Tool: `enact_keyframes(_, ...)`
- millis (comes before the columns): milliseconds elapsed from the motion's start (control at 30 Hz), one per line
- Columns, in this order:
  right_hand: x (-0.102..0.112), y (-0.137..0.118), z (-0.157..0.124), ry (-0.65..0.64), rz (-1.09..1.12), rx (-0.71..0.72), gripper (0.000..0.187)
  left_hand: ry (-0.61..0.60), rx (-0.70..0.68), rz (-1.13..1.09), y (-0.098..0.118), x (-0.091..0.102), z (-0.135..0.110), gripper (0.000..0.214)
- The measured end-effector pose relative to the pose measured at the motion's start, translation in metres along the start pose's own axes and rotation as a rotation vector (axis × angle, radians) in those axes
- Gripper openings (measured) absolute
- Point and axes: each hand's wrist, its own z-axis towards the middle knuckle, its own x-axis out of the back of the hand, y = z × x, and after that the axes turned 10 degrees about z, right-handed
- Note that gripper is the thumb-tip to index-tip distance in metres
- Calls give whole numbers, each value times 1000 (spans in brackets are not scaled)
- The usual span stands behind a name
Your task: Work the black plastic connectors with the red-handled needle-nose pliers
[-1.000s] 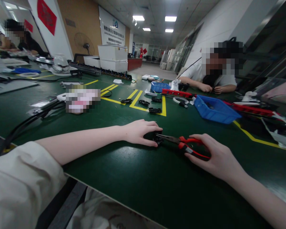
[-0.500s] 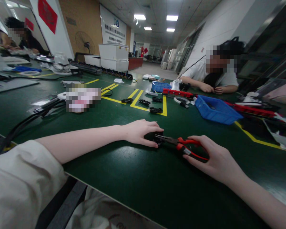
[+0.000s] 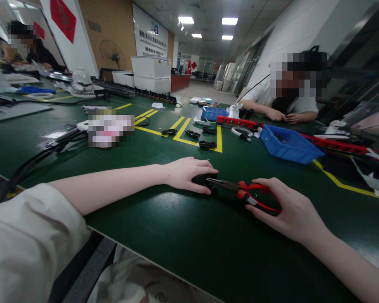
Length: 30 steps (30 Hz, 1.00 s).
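My left hand [image 3: 186, 173] rests on the green table [image 3: 164, 235] with its fingers curled over a small black part [image 3: 202, 180], pinning it down. My right hand [image 3: 287, 210] grips the red handles of long-nose pliers [image 3: 240, 191]. The dark jaws of the pliers point left and meet the black part just under my left fingertips. Most of the part is hidden by my fingers.
Several black parts [image 3: 206, 145] lie inside yellow tape lines [image 3: 183, 128] farther back. A blue bin [image 3: 287, 145] stands to the right, a smaller blue tray [image 3: 213, 113] behind. A person's hands [image 3: 279, 116] work at the far right. Black cables [image 3: 34, 162] run along the left.
Both hands and the pliers hold nearly the same place; the view has shifted slightly and the plier jaws sit a touch closer under my left fingers.
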Motion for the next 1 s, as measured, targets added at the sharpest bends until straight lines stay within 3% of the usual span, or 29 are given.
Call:
enact_keyframes(467,-2,3,-2,49,27,-17,50,16,-15,8,1,0,0,69)
enact_keyframes(1000,0,-1,2,-11,68,-66,46,0,-11,7,1,1,0,67)
